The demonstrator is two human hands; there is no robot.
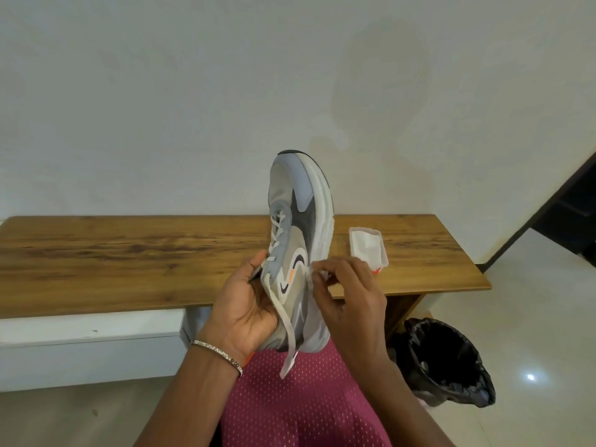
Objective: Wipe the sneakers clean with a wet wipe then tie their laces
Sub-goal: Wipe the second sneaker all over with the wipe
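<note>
the right hand (346, 296) pinches a small white wet wipe (310, 271) against the sneaker (298, 240) midsole, while the left hand (248, 301), at its 9 o'clock, curls round the collar. the sneaker stands toe-up at 12 o'clock above the lap, before the wooden bench (129, 253). it looks light but floppy, loose laces (283, 314) dangling, so the firm heel seems the best grip.

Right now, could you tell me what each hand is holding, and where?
Left hand grips the sneaker at its heel and collar; right hand pinches a wet wipe against its sole edge.
</note>
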